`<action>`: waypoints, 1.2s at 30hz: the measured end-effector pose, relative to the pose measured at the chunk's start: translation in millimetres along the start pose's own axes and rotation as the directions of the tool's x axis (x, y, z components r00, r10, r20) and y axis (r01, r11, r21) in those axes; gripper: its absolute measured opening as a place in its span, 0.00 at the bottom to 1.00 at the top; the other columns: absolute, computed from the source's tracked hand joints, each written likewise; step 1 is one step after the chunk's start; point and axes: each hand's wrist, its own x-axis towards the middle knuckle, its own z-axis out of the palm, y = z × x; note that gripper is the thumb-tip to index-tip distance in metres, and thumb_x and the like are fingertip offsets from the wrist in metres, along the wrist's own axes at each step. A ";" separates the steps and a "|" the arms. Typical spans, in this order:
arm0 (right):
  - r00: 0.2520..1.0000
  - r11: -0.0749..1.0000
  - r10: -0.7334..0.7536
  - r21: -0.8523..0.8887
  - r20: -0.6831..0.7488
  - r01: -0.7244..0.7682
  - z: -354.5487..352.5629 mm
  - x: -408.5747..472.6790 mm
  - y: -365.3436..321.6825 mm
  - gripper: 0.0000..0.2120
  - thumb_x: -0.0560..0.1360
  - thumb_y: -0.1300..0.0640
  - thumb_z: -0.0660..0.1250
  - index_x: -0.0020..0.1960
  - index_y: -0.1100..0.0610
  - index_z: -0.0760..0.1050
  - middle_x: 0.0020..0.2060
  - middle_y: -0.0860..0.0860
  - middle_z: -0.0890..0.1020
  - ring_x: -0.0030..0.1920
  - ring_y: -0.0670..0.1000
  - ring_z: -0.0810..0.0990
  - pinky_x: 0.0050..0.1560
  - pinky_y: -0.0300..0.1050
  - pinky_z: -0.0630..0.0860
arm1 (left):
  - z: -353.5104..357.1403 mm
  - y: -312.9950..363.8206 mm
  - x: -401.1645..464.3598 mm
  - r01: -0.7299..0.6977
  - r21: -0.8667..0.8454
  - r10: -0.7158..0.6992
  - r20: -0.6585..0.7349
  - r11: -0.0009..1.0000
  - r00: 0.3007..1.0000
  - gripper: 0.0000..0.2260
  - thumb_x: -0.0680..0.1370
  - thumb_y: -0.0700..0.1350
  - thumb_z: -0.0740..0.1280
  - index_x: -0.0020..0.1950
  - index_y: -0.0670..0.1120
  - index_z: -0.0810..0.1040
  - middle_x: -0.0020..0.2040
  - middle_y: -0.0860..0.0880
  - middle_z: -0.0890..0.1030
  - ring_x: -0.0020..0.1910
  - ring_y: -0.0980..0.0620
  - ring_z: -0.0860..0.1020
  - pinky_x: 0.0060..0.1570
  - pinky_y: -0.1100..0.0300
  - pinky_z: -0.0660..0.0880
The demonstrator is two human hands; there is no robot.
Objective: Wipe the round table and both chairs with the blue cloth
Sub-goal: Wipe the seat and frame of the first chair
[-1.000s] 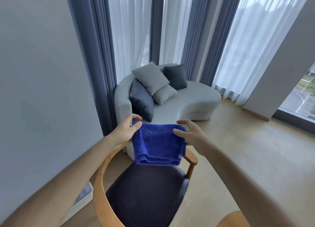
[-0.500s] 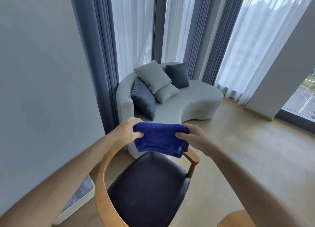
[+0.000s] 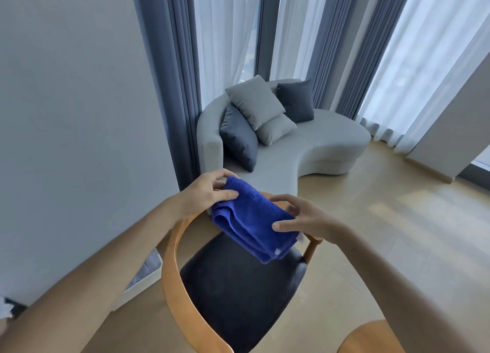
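The blue cloth (image 3: 250, 220) is folded into a thick pad and held in the air above a wooden chair (image 3: 172, 267) with a dark padded seat (image 3: 238, 294). My left hand (image 3: 209, 190) pinches its far left end between thumb and fingers. My right hand (image 3: 299, 217) pinches its near right end, thumb on top. The cloth slopes down from left to right, over the chair's curved back rail. A rounded wooden edge (image 3: 368, 336) shows at the bottom right; whether it is the table or the second chair I cannot tell.
A curved grey sofa (image 3: 318, 151) with several cushions stands behind the chair by tall curtained windows. A grey wall (image 3: 74, 113) is close on the left, with a white low object (image 3: 143, 275) at its foot. Wooden floor (image 3: 397, 233) stretches to the right.
The cloth hung open between both hands, then was folded over into a thicker pad. It now tilts down to the right, and the view has shifted slightly nearer to the chair.
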 end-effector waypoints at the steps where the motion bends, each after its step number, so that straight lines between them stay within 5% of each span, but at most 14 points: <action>1: 0.999 0.997 -0.013 -0.073 0.040 0.016 6.4 1.7 0.2 0.24 0.65 0.45 0.76 0.59 0.42 0.75 0.46 0.44 0.83 0.47 0.48 0.82 0.50 0.43 0.79 | 3.1 0.8 -1.2 -0.003 0.008 0.003 0.044 1.000 0.999 0.11 0.77 0.41 0.69 0.59 0.47 0.76 0.50 0.49 0.84 0.51 0.48 0.81 0.48 0.54 0.79; 5: 0.996 0.973 -0.082 -0.213 0.023 0.085 35.0 9.1 9.4 0.22 0.61 0.43 0.74 0.50 0.52 0.73 0.43 0.47 0.80 0.43 0.45 0.77 0.47 0.43 0.76 | 14.7 -5.3 -7.1 0.027 0.025 -0.030 0.127 0.999 0.992 0.14 0.76 0.39 0.70 0.60 0.49 0.75 0.54 0.49 0.83 0.53 0.51 0.81 0.50 0.62 0.77; 10: 0.951 0.998 0.000 0.062 0.309 -0.020 72.4 13.6 36.5 0.27 0.73 0.60 0.73 0.66 0.43 0.66 0.54 0.40 0.79 0.54 0.41 0.79 0.47 0.36 0.78 | 18.8 -44.6 -26.3 0.102 0.240 -0.121 0.067 0.966 0.990 0.14 0.75 0.40 0.72 0.57 0.53 0.77 0.53 0.55 0.81 0.54 0.55 0.79 0.53 0.62 0.78; 13: 0.907 0.993 0.030 0.090 0.421 -0.075 104.9 18.4 52.3 0.23 0.75 0.59 0.70 0.64 0.41 0.68 0.55 0.40 0.79 0.55 0.43 0.79 0.49 0.37 0.79 | 27.6 -79.2 -42.1 0.155 0.249 -0.173 0.052 0.956 0.984 0.13 0.76 0.40 0.70 0.53 0.58 0.76 0.51 0.58 0.79 0.54 0.54 0.78 0.49 0.65 0.78; 18: 0.904 0.945 0.102 0.244 0.414 -0.218 149.2 14.8 87.9 0.24 0.73 0.55 0.68 0.67 0.44 0.68 0.59 0.46 0.79 0.58 0.50 0.79 0.58 0.48 0.78 | 29.5 -124.2 -49.2 0.142 0.365 -0.192 0.104 0.920 0.976 0.16 0.74 0.39 0.70 0.51 0.61 0.75 0.53 0.60 0.74 0.52 0.55 0.77 0.44 0.68 0.77; 25: 0.957 0.892 0.203 0.364 0.205 -0.268 194.5 15.3 108.9 0.32 0.71 0.55 0.70 0.70 0.38 0.63 0.59 0.43 0.77 0.57 0.48 0.78 0.56 0.43 0.78 | 18.8 -172.3 -14.5 0.030 0.339 -0.115 0.234 0.940 0.965 0.15 0.73 0.36 0.70 0.52 0.54 0.76 0.52 0.57 0.77 0.53 0.55 0.78 0.49 0.66 0.78; 28: 0.953 0.894 0.303 0.340 0.019 -0.291 226.7 14.8 111.6 0.33 0.69 0.58 0.67 0.70 0.38 0.63 0.56 0.45 0.79 0.54 0.49 0.79 0.54 0.43 0.79 | 13.4 -203.8 -4.7 -0.132 0.388 -0.009 0.340 0.912 0.940 0.15 0.71 0.32 0.69 0.51 0.50 0.76 0.52 0.55 0.76 0.51 0.57 0.76 0.50 0.67 0.76; 32: 0.802 0.859 0.509 0.236 -0.311 -0.454 278.5 6.4 115.2 0.34 0.66 0.58 0.61 0.68 0.35 0.63 0.49 0.44 0.80 0.45 0.49 0.79 0.46 0.38 0.74 | 22.7 -251.4 -9.1 -0.435 0.443 0.224 0.451 0.784 0.864 0.16 0.68 0.29 0.69 0.51 0.44 0.77 0.53 0.49 0.75 0.49 0.51 0.74 0.49 0.59 0.75; 36: 0.624 0.755 0.505 -0.045 -0.597 -0.654 348.2 -6.5 127.7 0.33 0.71 0.59 0.66 0.75 0.50 0.63 0.66 0.52 0.72 0.58 0.55 0.73 0.60 0.44 0.70 | 43.2 -297.9 -29.1 -0.628 0.533 0.355 0.529 0.568 0.771 0.17 0.62 0.29 0.73 0.47 0.42 0.78 0.47 0.44 0.79 0.37 0.45 0.75 0.34 0.55 0.75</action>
